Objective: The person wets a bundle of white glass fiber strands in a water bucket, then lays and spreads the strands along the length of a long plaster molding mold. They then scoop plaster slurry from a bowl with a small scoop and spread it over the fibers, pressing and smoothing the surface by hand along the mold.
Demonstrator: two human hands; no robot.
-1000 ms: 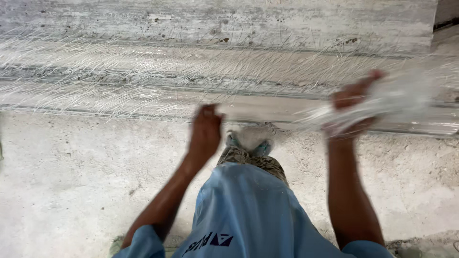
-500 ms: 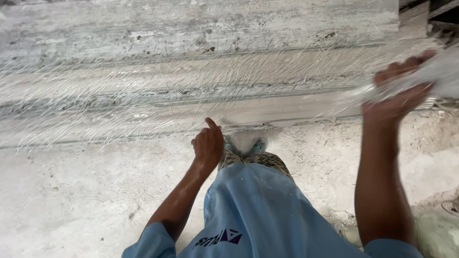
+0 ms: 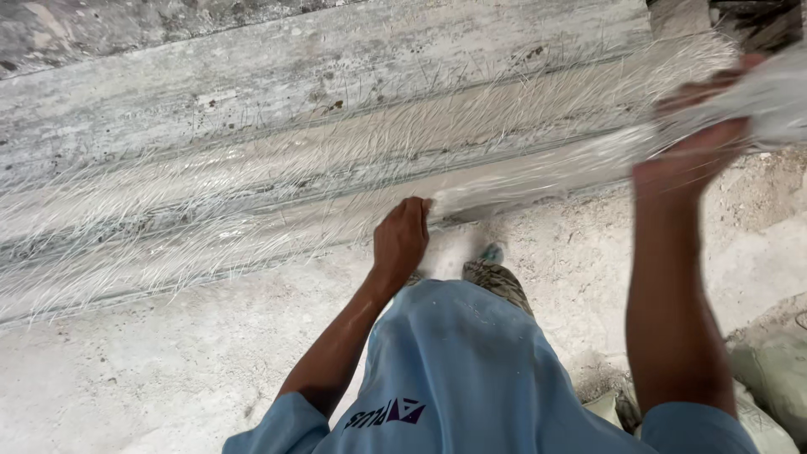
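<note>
Left hand [image 3: 400, 240] now lower, pinching fibre sheet [image 3: 252, 202] edge at slab [image 3: 336, 76]; right hand [image 3: 702, 126] further right, fist closed on gathered strand bundle [image 3: 777, 97], drawn taut.

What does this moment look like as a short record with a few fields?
left hand: left hand pinches the lower edge of the clear stretch film
right hand: right hand grips the bunched film, raised at the right
wrapped thing: long grey stone slab, film stretched across it
ground: dusty concrete floor
clothing: blue shirt

Dusty concrete floor [image 3: 151, 378], daylight
</note>
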